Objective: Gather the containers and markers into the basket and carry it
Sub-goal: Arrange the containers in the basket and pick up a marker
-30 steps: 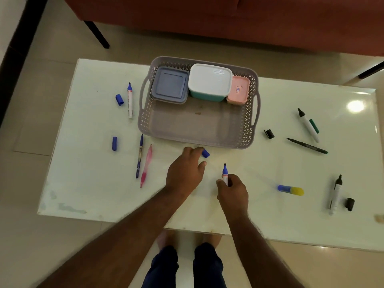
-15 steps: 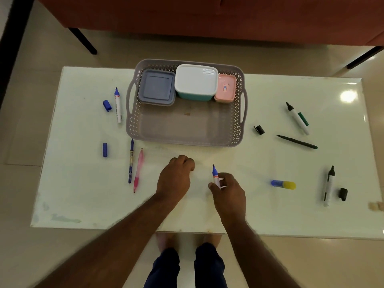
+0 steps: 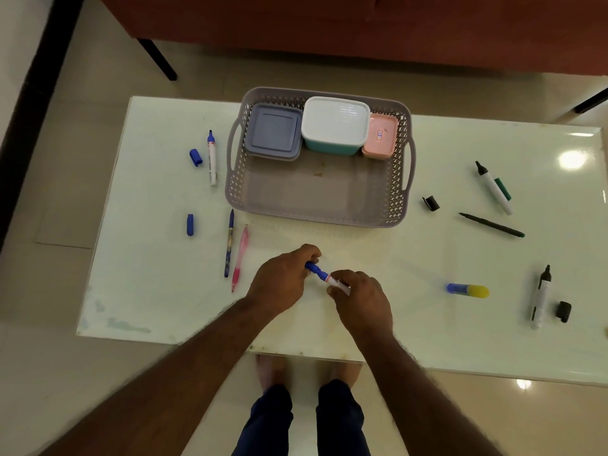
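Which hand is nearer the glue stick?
Right. The right hand, holding the blue marker, sits just left of the glue stick in the image; the left hand is farther beyond it.

Glossy, reflective white table top, perforated matt grey plastic basket, smooth plastic lidded containers, polished floor tiles

We only had one view, a wide-angle cam worn on the head, and it looked forward and steeply down from standing height. It sat pretty much right over the near edge of the table, so we saw nearly the whole top, the floor around it, and our own feet underneath. The far end caught the bottom of a sofa.
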